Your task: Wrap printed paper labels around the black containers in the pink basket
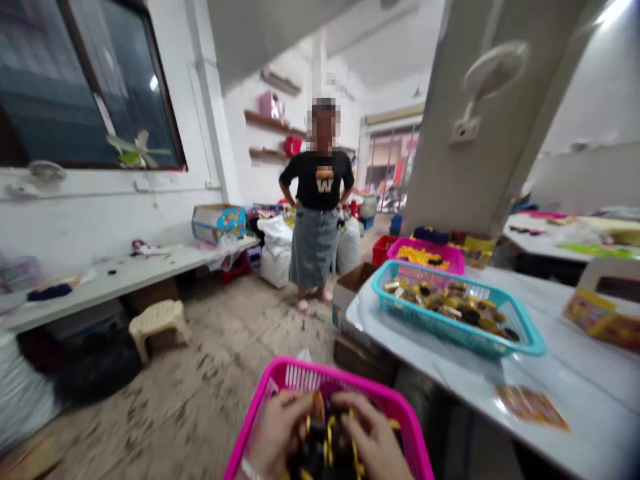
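At the bottom of the view, both hands are inside a bright pink plastic basket (413, 420). Black-and-yellow small pieces (323, 443) fill the part of it between and below my hands; blur hides their exact kind. My left hand (280, 427) comes in from the left, its fingers curled at the pieces, a pale band at the wrist. Facing it, my right hand (373, 433) has bent fingers closed at the pieces too. A small orange patch (317, 402) shows by the left fingertips. What each hand grips cannot be made out.
A table (565, 320) on the right bears a turquoise basket (530, 340) of wrapped brown and black pieces, and a pink tray (457, 260) of yellow parts. A person (317, 200) stands ahead. A cream stool (159, 320) and a long bench (115, 273) are on the left.
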`<state>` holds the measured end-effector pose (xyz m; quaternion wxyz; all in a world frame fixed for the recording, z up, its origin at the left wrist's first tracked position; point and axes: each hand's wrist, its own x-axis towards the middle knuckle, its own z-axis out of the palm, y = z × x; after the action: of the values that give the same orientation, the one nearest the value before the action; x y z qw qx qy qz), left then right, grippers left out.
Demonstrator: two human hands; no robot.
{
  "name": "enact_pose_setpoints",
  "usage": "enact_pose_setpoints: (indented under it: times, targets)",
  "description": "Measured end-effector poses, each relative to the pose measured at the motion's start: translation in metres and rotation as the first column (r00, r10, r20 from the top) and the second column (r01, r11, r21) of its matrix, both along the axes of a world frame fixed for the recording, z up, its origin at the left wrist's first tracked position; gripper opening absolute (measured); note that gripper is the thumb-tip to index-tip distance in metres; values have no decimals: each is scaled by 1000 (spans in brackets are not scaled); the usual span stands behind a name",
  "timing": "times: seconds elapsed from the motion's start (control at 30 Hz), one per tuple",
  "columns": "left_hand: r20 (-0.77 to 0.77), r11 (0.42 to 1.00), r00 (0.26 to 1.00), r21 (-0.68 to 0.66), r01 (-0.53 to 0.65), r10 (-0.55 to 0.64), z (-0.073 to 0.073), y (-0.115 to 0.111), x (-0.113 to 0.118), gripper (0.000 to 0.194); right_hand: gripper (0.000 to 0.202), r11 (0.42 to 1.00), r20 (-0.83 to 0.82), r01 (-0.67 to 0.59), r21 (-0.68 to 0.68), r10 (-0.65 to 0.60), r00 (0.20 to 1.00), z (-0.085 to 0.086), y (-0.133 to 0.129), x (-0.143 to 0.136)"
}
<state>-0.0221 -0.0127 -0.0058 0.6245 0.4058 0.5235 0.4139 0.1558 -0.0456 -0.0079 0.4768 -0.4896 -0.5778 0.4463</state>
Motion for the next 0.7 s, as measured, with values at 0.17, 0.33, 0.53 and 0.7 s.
enact_pose_setpoints:
  times: [0.17, 0.33, 0.53, 0.7]
  targets:
    - [203, 998, 979, -54, 32, -21, 9, 9, -3, 32, 40, 985, -414, 81, -150, -136, 900, 6, 1, 9]
    - [279, 992, 959, -94, 79, -50, 22, 20, 12, 32, 32, 989, -405, 53, -136, -104, 908, 17, 8, 6]
    - [378, 983, 920, -100, 152, -104, 26, 20, 19, 27, 32, 988, -268, 133, -73, -148, 952, 18, 9, 14]
    - [363, 981, 925, -111, 161, -111, 27, 21, 25, 26, 31, 982, -119, 180, 50, -173, 978, 11, 5, 16]
